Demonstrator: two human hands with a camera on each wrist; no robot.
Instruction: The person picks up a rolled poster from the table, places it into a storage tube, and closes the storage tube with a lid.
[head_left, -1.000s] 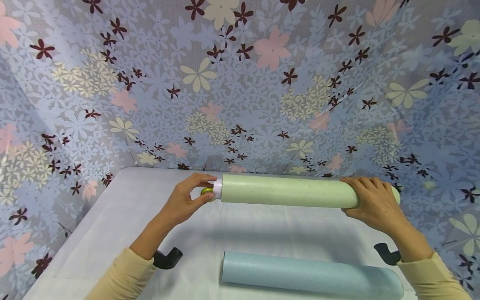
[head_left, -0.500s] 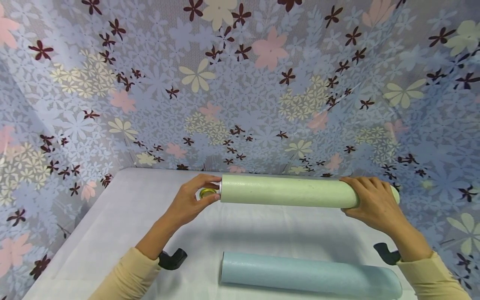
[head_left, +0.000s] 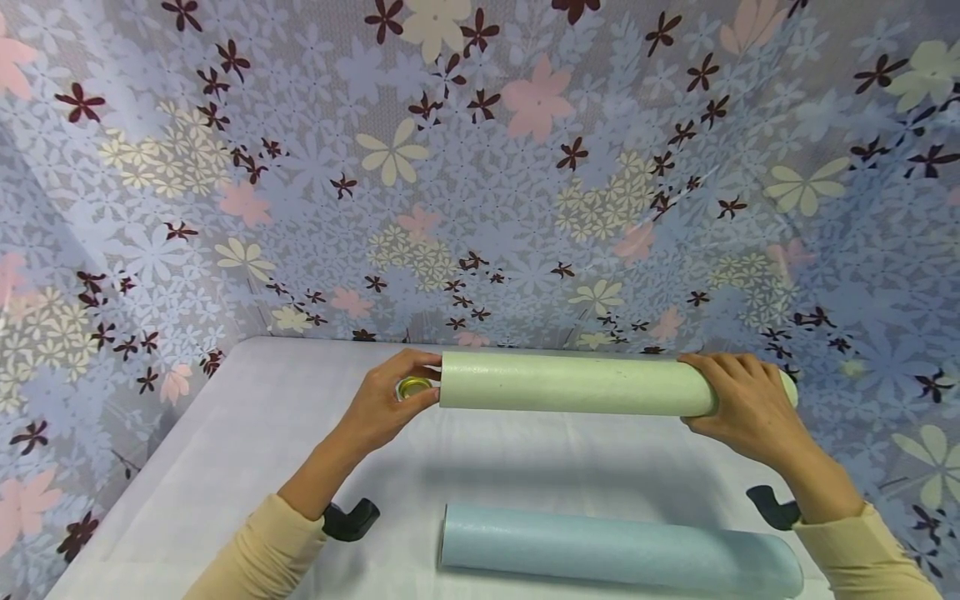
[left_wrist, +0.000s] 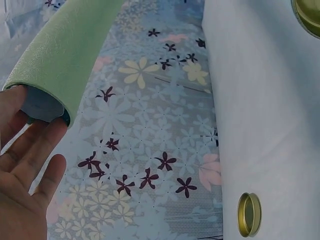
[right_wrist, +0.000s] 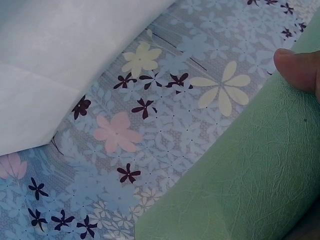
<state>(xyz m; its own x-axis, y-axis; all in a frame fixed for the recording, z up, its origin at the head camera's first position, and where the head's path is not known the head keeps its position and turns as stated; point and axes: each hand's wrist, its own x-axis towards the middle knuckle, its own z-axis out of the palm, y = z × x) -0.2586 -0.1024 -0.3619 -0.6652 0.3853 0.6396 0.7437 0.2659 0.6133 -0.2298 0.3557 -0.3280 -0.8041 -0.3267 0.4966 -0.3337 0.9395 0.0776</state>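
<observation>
A pale green tube (head_left: 555, 383) is held level above the white table. My right hand (head_left: 742, 408) grips it near its right end; in the right wrist view a thumb (right_wrist: 300, 70) lies along its textured side. My left hand (head_left: 393, 396) is at the open left mouth, thumb and fingers spread across opposite sides, fingertips right at the rim. Inside that mouth, the left wrist view shows a whitish insert (left_wrist: 42, 104) partly behind the fingers. A round gold metal cap (left_wrist: 249, 215) stands on the table, seen through the gap beneath my left hand in the head view.
A light blue tube (head_left: 615, 550) lies across the white table (head_left: 225, 467) nearer to me; in the left wrist view a gold disc (left_wrist: 310, 15) shows at its end. A flowered cloth (head_left: 480, 208) hangs behind the table's back edge. Black camera mounts (head_left: 351, 521) sit at both wrists.
A white band sticking out of the green tube's left end has slid inside as my left hand moved right to the rim. My right hand keeps its grip.
</observation>
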